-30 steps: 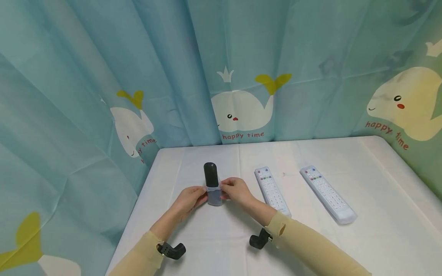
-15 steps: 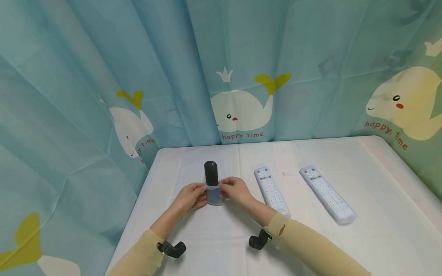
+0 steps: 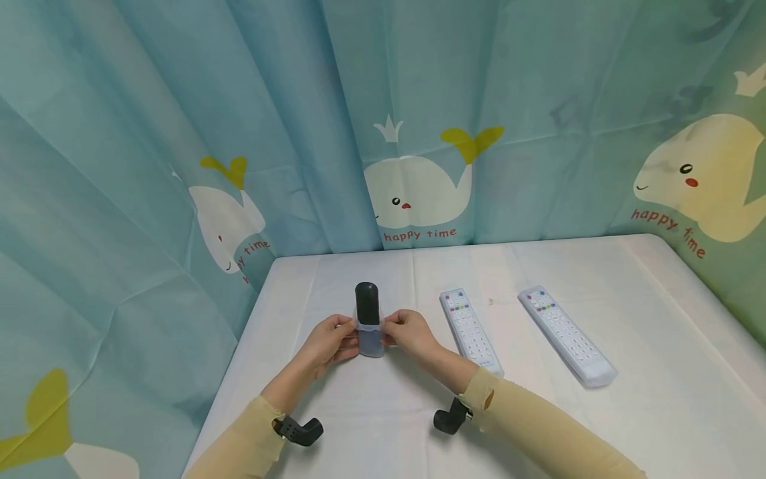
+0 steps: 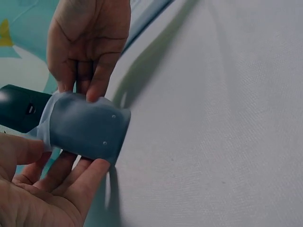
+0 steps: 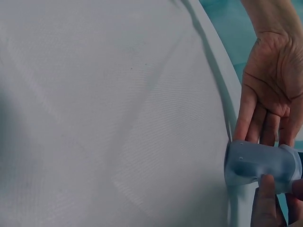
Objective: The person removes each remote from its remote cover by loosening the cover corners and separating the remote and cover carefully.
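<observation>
Left hand [image 3: 326, 342]: you pinch the rim of the translucent sleeve [image 3: 372, 342] with it;
Right hand [image 3: 413, 330]: you pinch the rim's opposite side;
Sleeve: between your two hands, around one end of the black remote [image 3: 367, 303];
Black remote: its bare end juts out beyond your fingertips;
Nearer white remote [image 3: 471, 330]: on the worktop [image 3: 359, 412], right of your right hand;
Farther white remote [image 3: 566, 337]: further right

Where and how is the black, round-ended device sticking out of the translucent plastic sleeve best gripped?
Probably by the bare end of the black, round-ended device, pinched across its two long sides, coming in from the far side. That end is narrow and protrudes uncovered, whereas the left hand and right hand hold the translucent plastic sleeve from either side.
</observation>
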Motion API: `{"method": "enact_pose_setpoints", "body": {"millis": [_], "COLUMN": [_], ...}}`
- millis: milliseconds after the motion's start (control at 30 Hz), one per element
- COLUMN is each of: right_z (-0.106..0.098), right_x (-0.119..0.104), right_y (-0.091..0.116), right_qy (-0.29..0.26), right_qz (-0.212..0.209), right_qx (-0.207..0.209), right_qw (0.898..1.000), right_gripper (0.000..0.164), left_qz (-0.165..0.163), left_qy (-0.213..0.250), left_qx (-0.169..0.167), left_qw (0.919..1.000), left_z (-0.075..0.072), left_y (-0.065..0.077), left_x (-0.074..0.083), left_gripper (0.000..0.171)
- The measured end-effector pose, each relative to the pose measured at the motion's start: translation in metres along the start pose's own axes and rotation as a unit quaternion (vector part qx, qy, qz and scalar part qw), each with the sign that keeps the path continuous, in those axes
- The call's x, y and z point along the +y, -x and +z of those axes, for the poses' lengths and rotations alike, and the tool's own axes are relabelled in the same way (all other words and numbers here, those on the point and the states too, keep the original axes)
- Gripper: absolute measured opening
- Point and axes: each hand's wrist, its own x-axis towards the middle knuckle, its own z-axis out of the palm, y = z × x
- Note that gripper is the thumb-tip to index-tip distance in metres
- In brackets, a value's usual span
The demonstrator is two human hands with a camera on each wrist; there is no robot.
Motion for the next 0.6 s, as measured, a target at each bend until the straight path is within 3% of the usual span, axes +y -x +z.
{"method": "enact_pose_setpoints", "body": {"millis": [600], "right_z": [-0.0008], "right_x": [0.0054], "right_y": [0.0041], "right_qy": [0.077], "right_qz": [-0.032], "right_qx": [-0.014], "right_qw": [0.996], "right_gripper": [0.008], "left_qz": [0.002], "left_qy": [-0.040], "left_qx": [0.006], "left_qw": [0.9992], "left_z": [0.0014], "left_y": [-0.0009], "left_x": [-0.0068], "left_gripper": [0.014]}}
